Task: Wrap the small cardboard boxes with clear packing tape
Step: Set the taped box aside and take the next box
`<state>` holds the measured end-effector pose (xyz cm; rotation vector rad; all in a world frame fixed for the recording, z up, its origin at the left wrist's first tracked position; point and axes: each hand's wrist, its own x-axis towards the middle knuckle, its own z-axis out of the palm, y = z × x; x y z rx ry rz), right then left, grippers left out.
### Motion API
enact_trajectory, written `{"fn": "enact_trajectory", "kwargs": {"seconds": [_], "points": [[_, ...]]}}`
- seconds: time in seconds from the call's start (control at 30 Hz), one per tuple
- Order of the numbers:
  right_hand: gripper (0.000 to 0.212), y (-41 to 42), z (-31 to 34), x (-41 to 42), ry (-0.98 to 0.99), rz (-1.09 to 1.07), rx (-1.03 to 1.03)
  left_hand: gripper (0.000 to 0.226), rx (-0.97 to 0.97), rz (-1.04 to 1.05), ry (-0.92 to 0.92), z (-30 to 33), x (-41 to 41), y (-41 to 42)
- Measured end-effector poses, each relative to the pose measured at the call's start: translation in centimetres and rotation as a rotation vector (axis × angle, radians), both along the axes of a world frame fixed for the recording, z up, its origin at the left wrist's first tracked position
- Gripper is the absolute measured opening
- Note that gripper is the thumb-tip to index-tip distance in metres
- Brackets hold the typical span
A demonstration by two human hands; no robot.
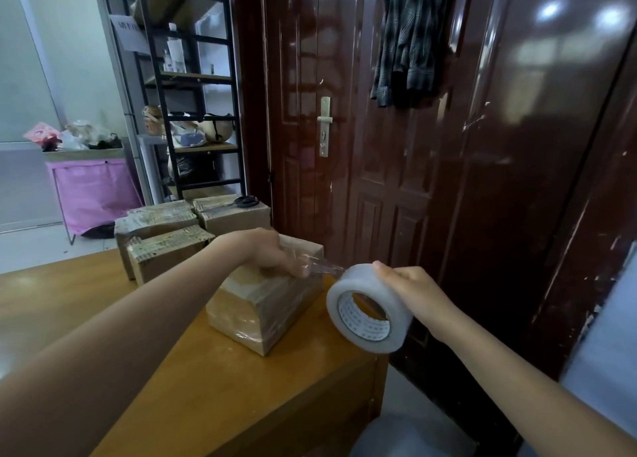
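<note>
A small cardboard box (265,305) sits near the right edge of a wooden table (193,394), its sides glossy with clear tape already laid around them. The person's left hand (269,253) rests on top of the box, fingers bent downward and pressing the loose end of a tape strip (325,267) against the upper face. That strip runs taut from the box top to a roll of clear packing tape (368,310), which is held in the air just beside the box, off the table's right edge. The right hand (410,286) grips the roll from the far side, thumb lying over the top of its outer surface and fingers wrapped behind it; the roll's brown core with a printed liner faces the camera. Behind the worked box, toward the far end of the table, stand three more cardboard boxes (165,239) close together, two of them with shiny tape over corrugated edges. A pair of black-handled scissors (243,201) lies on top of the rearmost one. To the right rises a dark red door (379,129) with a metal handle plate (324,125), and a plaid shirt (410,36) hangs on it. At left a black metal shelving unit (193,77) holds bottles and bags, and a pink fabric bin (93,194) stands on the floor.
</note>
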<state>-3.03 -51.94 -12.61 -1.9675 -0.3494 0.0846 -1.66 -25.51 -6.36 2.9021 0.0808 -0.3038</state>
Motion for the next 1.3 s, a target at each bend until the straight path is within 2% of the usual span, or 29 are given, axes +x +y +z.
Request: {"fn": "enact_trajectory", "kwargs": {"seconds": [0.1,0.23,0.3,0.37,0.47,0.57,0.63,0.7,0.8,0.87,0.93,0.97,1.0,1.07,1.13,1.17,1.23,1.3], "points": [[0.044,-1.1,0.4,-0.6,0.053,0.119,0.030,0.062,0.035,-0.026,0.010,-0.1,0.0,-0.1],[0.044,-1.4,2.1,-0.2,-0.005,0.146,-0.061,0.047,0.058,-0.061,-0.020,0.1,0.0,0.0],[0.046,-1.4,3.8,-0.2,-0.047,0.137,-0.065,0.057,-0.092,-0.026,-0.065,0.5,-0.1,0.4],[0.043,-1.4,5.5,0.0,-0.095,0.116,-0.037,0.077,-0.385,0.029,-0.066,0.8,0.0,0.9],[0.043,-0.6,7.2,0.4,-0.185,0.093,-0.067,0.081,-0.764,0.118,0.077,0.0,0.2,1.7],[0.047,0.3,7.6,0.9,-0.198,0.081,-0.063,0.086,-0.863,0.133,0.233,-1.1,0.8,3.1],[0.049,0.5,7.8,1.2,-0.169,0.129,0.010,0.092,-0.897,0.143,0.221,-1.0,1.1,3.7],[0.058,1.0,7.8,1.4,-0.137,0.189,0.111,0.080,-0.802,0.102,0.023,-0.6,1.1,4.1],[0.078,2.3,7.4,1.9,-0.137,0.175,0.218,0.033,-0.603,-0.018,-0.290,0.6,0.7,4.0],[0.077,3.8,7.4,2.1,-0.141,0.143,0.249,0.014,-0.314,-0.102,-0.427,1.1,0.5,3.3],[0.058,5.3,7.6,2.4,-0.153,0.096,0.279,0.005,0.075,-0.118,-0.507,1.1,0.6,2.1],[0.054,6.0,7.7,2.6,-0.164,0.065,0.285,0.008,0.186,-0.105,-0.527,1.0,0.6,1.6],[0.056,6.7,7.8,3.0,-0.170,0.033,0.281,0.015,0.215,-0.092,-0.517,0.9,0.7,1.3],[0.060,8.1,8.1,3.5,-0.180,-0.034,0.256,0.032,0.043,-0.069,-0.390,0.9,0.7,1.2],[0.055,9.3,8.4,3.7,-0.203,-0.070,0.239,0.047,-0.160,-0.056,-0.206,0.6,0.5,1.3],[0.052,9.7,8.5,3.7,-0.203,-0.062,0.257,0.067,-0.169,-0.047,-0.150,0.4,0.4,1.3],[0.046,9.5,8.1,3.7,-0.184,0.054,0.329,0.099,-0.081,-0.027,-0.117,-0.1,0.1,1.3],[0.038,8.7,6.9,3.8,-0.150,0.218,0.384,0.101,0.028,-0.012,-0.165,-0.7,0.1,1.3]]}}
